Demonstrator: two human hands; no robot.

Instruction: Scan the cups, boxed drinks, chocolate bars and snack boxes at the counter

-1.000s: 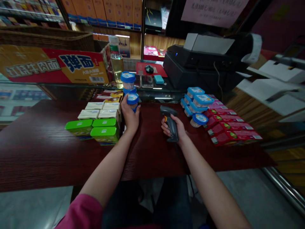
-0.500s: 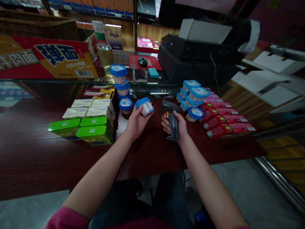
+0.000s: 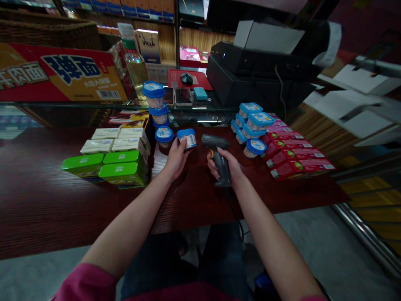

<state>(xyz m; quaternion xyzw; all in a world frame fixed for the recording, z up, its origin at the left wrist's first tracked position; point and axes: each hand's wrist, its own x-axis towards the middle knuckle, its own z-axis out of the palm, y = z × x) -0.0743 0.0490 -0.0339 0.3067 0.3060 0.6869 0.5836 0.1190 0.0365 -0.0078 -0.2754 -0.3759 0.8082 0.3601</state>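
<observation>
My left hand point(image 3: 177, 159) is closed round a small blue-lidded tub point(image 3: 187, 139), whose barcode label faces right. Held in my right hand point(image 3: 230, 167) is a dark grey barcode scanner point(image 3: 222, 161), its head pointing left toward the tub and its cable hanging down. Just left of the held tub stands another round blue-lidded tub point(image 3: 164, 136), with a stack of similar tubs point(image 3: 155, 98) behind it. Right of the scanner are stacked rectangular blue-lidded tubs point(image 3: 260, 121) and one round tub point(image 3: 255, 147).
Green-topped boxes point(image 3: 122, 170) and cream packs point(image 3: 128, 144) sit at left on the dark wooden counter point(image 3: 194, 205). Red boxes point(image 3: 297, 156) line the right side. Behind are a noodle carton point(image 3: 78, 75), a bottle point(image 3: 135, 67), a mouse point(image 3: 186, 78) and black machines point(image 3: 257, 79).
The held tub has moved slightly left and is now upright instead of tilted. The scanner has shifted a little left with my right hand.
</observation>
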